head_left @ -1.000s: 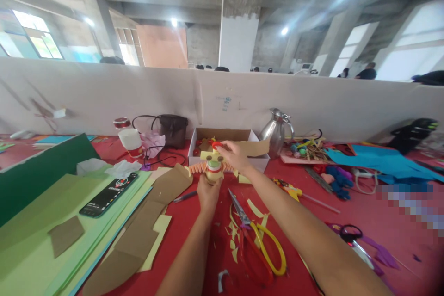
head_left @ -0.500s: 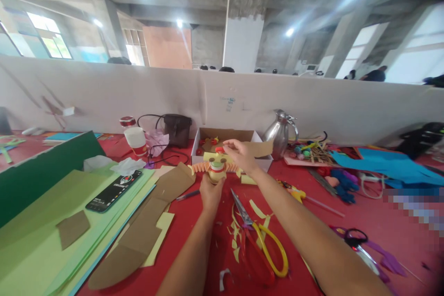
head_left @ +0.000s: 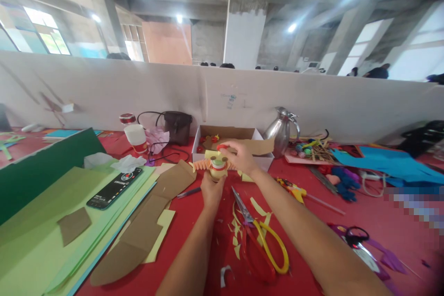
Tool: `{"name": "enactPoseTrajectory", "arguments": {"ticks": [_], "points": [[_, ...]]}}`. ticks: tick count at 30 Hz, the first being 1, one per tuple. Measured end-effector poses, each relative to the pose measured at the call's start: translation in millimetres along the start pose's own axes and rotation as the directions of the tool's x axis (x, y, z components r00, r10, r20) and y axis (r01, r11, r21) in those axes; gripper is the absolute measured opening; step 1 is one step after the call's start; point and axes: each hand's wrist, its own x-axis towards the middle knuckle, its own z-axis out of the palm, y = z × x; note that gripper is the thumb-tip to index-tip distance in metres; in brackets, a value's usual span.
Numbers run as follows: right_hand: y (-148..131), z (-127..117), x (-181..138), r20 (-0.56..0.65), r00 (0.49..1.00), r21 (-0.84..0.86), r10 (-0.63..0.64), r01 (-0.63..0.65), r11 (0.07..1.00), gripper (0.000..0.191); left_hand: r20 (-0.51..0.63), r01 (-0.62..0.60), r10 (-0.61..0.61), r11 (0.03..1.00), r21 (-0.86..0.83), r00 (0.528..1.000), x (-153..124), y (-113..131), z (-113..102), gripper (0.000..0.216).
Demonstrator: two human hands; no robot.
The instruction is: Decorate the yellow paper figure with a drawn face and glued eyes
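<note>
My left hand is closed around the lower body of a small yellow paper figure. The figure has round brown eyes, a red band and pleated orange paper arms stretched out to both sides. At its top, my right hand pinches a small red piece between thumb and fingertips; whether that piece is attached, I cannot tell. Scissors with one red and one yellow handle lie below the hands, blades pointing away from me. Yellow paper scraps are scattered beside them.
Behind the figure stands an open box with bits inside. A metal jug, paper cup and brown bag line the back. Cut cardboard and a phone lie left; a glue gun lies right.
My right hand has shifted slightly left and closer over the top of the figure, still pinching the red piece. My left hand keeps its hold. The view has tilted slightly.
</note>
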Motion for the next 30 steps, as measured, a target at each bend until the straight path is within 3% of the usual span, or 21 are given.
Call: {"name": "enactPoseTrajectory", "arguments": {"ticks": [3,8,17,30], "points": [[0.9,1.5,10.1,-0.031,0.997,-0.014,0.075,-0.075,0.997,0.022,0.002,-0.003,0.003,1.000,0.022,1.000,0.1,0.6,-0.3,0.044],[9.4,4.7,20.9,0.041,0.974,-0.032,0.224,-0.223,0.974,0.028,0.005,0.000,0.000,0.999,0.046,1.000,0.0,3.7,-1.6,0.042],[10.6,8.5,23.0,0.031,0.972,0.082,0.234,-0.236,0.968,0.031,-0.003,0.004,-0.004,1.000,0.025,1.000,1.2,1.6,0.1,0.039],[2.6,5.2,21.7,0.005,0.972,0.121,0.236,-0.235,0.965,0.025,-0.010,0.003,-0.002,0.999,0.038,1.000,1.5,3.7,0.0,0.036]]}}
